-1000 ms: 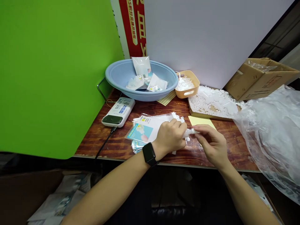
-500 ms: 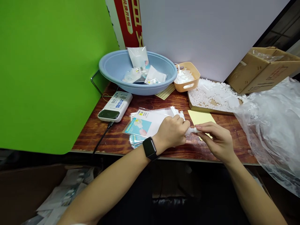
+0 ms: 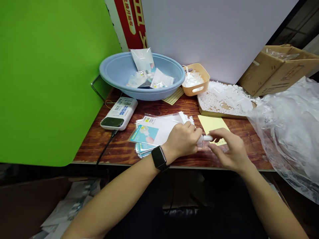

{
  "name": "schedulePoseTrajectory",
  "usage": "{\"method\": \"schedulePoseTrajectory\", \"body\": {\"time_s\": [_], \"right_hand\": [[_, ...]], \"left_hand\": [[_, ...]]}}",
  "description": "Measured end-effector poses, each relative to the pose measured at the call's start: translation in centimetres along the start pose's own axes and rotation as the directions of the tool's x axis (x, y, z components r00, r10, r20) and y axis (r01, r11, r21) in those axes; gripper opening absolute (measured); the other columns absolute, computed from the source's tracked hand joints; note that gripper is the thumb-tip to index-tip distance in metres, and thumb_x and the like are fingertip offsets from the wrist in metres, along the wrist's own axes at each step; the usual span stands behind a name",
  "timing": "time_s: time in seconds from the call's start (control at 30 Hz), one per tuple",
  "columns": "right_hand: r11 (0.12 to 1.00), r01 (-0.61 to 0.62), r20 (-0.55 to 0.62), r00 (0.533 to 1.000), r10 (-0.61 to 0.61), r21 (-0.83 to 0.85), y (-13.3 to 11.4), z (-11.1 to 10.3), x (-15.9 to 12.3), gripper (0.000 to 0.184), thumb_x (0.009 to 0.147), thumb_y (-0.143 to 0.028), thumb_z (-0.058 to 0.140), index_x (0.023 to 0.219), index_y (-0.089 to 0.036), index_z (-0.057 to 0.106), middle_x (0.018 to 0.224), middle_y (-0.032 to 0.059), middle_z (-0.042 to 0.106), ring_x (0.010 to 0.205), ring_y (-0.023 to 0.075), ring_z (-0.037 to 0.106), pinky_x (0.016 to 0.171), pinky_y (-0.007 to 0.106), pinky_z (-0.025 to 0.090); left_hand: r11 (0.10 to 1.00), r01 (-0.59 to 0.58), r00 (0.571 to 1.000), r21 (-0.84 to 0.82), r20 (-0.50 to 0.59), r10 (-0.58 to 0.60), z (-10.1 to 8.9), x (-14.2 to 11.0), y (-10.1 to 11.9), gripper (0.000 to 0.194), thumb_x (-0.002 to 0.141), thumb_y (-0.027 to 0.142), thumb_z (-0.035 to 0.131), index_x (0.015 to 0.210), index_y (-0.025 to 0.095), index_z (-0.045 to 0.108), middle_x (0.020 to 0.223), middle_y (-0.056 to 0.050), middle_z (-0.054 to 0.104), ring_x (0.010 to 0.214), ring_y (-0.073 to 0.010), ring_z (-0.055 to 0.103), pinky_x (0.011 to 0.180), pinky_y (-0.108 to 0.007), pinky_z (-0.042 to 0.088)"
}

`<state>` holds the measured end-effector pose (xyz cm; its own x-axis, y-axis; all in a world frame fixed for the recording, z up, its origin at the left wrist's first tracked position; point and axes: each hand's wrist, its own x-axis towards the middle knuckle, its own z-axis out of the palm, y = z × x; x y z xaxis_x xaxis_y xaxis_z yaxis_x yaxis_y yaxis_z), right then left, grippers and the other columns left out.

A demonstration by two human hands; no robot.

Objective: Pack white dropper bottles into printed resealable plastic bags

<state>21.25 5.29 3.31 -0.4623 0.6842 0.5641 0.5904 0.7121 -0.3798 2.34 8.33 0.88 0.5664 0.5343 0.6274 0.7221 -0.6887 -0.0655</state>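
Observation:
My left hand (image 3: 184, 138), with a black watch on its wrist, is closed around a small translucent plastic piece with a white capped tip (image 3: 207, 138). Most of the piece is hidden in the fist; the white tip points right. My right hand (image 3: 228, 147) is at that tip, thumb and fingers apart on either side of it. Whether a fingertip still touches it, I cannot tell. Under and left of my left hand lies a stack of printed clear packets (image 3: 164, 130). A pale yellow sheet (image 3: 211, 125) lies behind my right hand.
A blue basin (image 3: 112, 71) holds several packets. Beside it are an orange basket (image 3: 199, 90) of white strips and a shallow box (image 3: 224, 115) of small white pieces. A white power bank (image 3: 124, 109) with a cable sits left; plastic sheeting (image 3: 286, 122) and a carton (image 3: 276, 73) right.
My right hand's fingers have come apart from their pinch on the white tip, showing more of it. My left hand keeps its hold. The view has shifted slightly.

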Motion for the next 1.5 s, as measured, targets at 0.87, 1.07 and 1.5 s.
{"method": "schedulePoseTrajectory", "body": {"time_s": [0.87, 1.07, 1.5], "right_hand": [[0.969, -0.239, 0.133, 0.964, 0.23, 0.058, -1.6, 1.2, -2.4, 0.037, 0.097, -0.04, 0.036, 0.078, -0.017, 0.058, 0.068, 0.0075, 0.063, 0.057, 0.0171, 0.057, 0.052, 0.029, 0.042], [0.944, -0.313, 0.259, 0.925, 0.278, 0.105, -1.3, 1.7, -2.9, 0.039, 0.096, -0.046, 0.036, 0.068, -0.021, 0.045, 0.061, 0.004, 0.052, 0.053, 0.0158, 0.048, 0.05, 0.028, 0.036], [0.88, 0.172, 0.098, 0.985, -0.144, -0.442, -0.5, 0.9, -3.9, 0.034, 0.1, -0.027, 0.034, 0.079, -0.014, 0.057, 0.067, 0.0067, 0.056, 0.059, 0.018, 0.053, 0.052, 0.03, 0.033]], "left_hand": [[0.966, -0.257, 0.96, -0.039, 0.107, 0.26, -1.0, 0.2, 0.5, 0.01, 0.076, 0.016, 0.051, 0.075, 0.016, 0.061, 0.066, -0.007, 0.061, 0.065, -0.0226, 0.057, 0.049, -0.034, 0.028], [0.947, -0.284, 0.911, -0.151, 0.266, 0.315, -1.2, 0.4, 0.6, 0.011, 0.068, 0.014, 0.054, 0.076, 0.016, 0.061, 0.066, -0.006, 0.062, 0.065, -0.0223, 0.057, 0.05, -0.033, 0.033], [0.944, -0.317, 0.921, -0.095, 0.204, 0.331, -0.6, 1.3, 1.5, 0.008, 0.069, 0.013, 0.054, 0.074, 0.016, 0.059, 0.067, -0.005, 0.06, 0.063, -0.0218, 0.055, 0.049, -0.034, 0.035]]}}
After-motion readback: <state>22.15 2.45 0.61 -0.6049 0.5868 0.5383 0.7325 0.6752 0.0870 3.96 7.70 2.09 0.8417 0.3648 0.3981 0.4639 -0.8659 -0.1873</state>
